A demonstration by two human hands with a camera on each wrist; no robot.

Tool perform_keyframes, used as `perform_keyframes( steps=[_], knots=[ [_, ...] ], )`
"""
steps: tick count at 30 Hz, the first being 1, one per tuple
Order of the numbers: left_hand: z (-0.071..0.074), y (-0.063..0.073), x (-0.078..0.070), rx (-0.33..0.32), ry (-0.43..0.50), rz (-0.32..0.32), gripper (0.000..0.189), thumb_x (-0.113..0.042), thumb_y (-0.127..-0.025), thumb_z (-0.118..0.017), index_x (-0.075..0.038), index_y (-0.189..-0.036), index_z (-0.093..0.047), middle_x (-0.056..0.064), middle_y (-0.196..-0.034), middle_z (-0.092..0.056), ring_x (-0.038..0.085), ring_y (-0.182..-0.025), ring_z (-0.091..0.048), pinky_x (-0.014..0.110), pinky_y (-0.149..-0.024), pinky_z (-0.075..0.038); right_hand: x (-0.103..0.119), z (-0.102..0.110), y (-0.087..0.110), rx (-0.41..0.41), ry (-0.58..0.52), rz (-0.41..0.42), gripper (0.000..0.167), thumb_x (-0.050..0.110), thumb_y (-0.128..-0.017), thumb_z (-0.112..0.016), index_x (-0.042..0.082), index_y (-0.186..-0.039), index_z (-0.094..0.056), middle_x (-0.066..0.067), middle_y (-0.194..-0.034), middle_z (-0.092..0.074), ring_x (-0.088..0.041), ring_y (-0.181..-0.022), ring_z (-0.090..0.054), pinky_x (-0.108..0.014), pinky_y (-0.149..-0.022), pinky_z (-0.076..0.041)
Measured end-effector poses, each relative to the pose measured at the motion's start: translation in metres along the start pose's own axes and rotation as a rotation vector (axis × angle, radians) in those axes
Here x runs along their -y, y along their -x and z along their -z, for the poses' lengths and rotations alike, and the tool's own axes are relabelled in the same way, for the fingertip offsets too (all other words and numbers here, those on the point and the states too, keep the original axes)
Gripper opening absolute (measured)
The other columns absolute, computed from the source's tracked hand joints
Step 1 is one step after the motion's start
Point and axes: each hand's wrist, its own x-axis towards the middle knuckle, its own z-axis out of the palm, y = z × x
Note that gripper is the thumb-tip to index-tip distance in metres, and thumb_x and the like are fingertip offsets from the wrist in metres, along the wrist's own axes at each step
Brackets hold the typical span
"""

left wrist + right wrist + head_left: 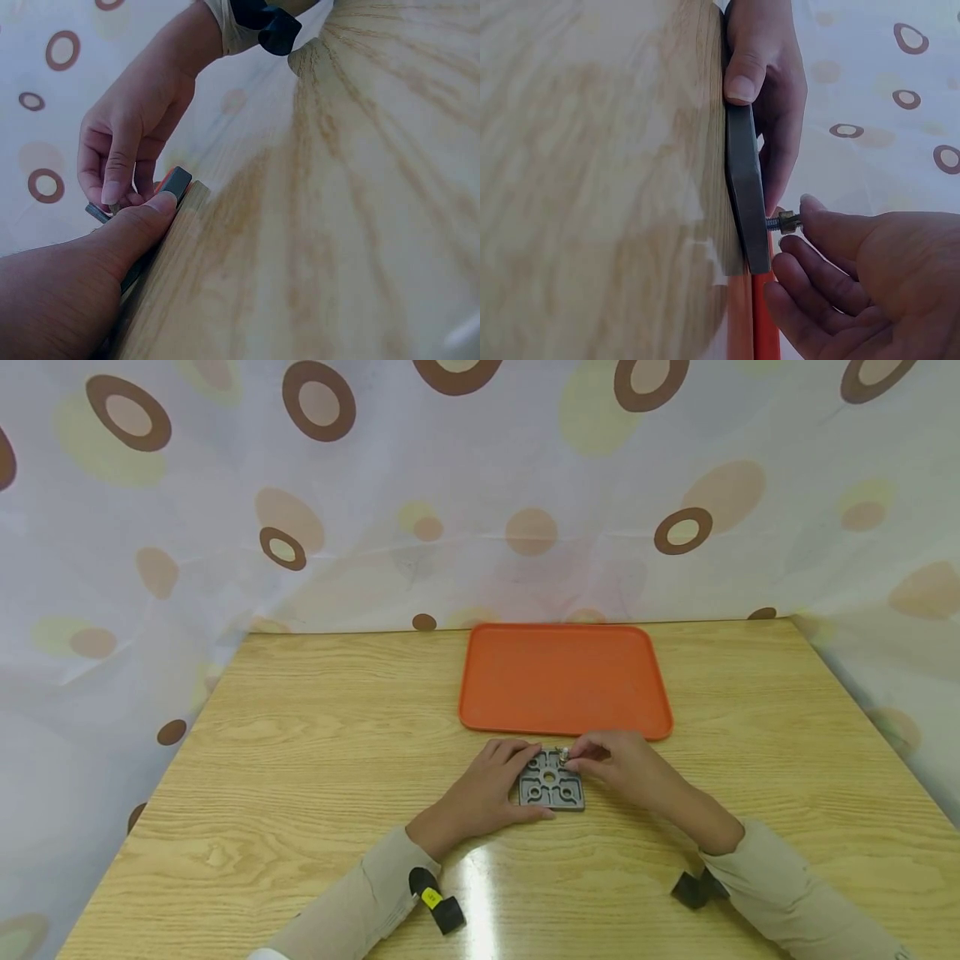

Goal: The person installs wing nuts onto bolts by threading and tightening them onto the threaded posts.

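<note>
A square grey metal plate point(551, 802) with a round centre hole and recessed corners lies on the wooden table. My left hand point(491, 786) grips its left side, thumb at the near edge and fingers at the far edge. At the far right corner my right hand point(619, 766) pinches a small screw point(784, 222) between thumb and fingertip. The screw has a threaded shank and a brass-coloured collar, and stands square to the plate's upper face. In the right wrist view its threaded end meets that face. Fingers hide most of the screw in the left wrist view.
An orange tray point(562, 681) lies just beyond the plate, close to my hands. The wooden table point(322, 760) reaches back to a white curtain point(480, 468) printed with brown and yellow circles. Black straps point(442, 906) hang from both sleeves.
</note>
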Motion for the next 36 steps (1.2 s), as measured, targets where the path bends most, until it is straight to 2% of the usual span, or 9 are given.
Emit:
perform_keyframes(
  steps=[8, 18, 24, 36],
  knots=[
    [-0.0003, 0.0, 0.0001, -0.001, -0.007, -0.003, 0.094, -0.076, -0.075, -0.048, -0.019, -0.146, -0.029, -0.003, -0.139, -0.036, 0.015, -0.122, -0.03, 0.033, -0.101, -0.032, -0.0009, -0.0014, 0.0002, -0.018, -0.015, 0.027, 0.024, 0.016, -0.084, -0.069, 0.007, -0.106, -0.065, 0.004, -0.088, -0.065, -0.011, -0.083, -0.061, -0.03, -0.074, -0.05],
    [0.0015, 0.0008, 0.0001, -0.005, 0.0, -0.004, 0.093, -0.075, -0.075, -0.049, -0.017, -0.146, -0.031, -0.003, -0.139, -0.035, 0.014, -0.122, -0.031, 0.033, -0.1, -0.032, -0.0022, -0.0047, -0.0021, 0.023, -0.044, 0.043, 0.036, 0.02, -0.086, -0.067, 0.005, -0.118, -0.063, 0.002, -0.094, -0.064, -0.013, -0.089, -0.06, -0.03, -0.077, -0.05],
    [0.0004, 0.0005, 0.0, 0.001, 0.004, 0.003, 0.093, -0.075, -0.075, -0.049, -0.018, -0.146, -0.03, -0.004, -0.139, -0.035, 0.014, -0.123, -0.03, 0.033, -0.101, -0.031, -0.0001, -0.0043, -0.0005, 0.015, -0.028, 0.002, 0.034, 0.024, -0.086, -0.067, 0.004, -0.113, -0.064, 0.002, -0.094, -0.065, -0.013, -0.088, -0.06, -0.03, -0.077, -0.05],
    [0.0016, -0.0001, -0.0013, 0.003, -0.003, 0.002, 0.093, -0.075, -0.076, -0.049, -0.018, -0.146, -0.03, -0.003, -0.139, -0.036, 0.014, -0.122, -0.03, 0.032, -0.101, -0.031, 0.0024, 0.0016, 0.0005, -0.049, 0.048, -0.014, 0.011, 0.015, -0.087, -0.066, 0.011, -0.097, -0.07, 0.004, -0.092, -0.066, -0.013, -0.086, -0.062, -0.032, -0.074, -0.051]
  ],
)
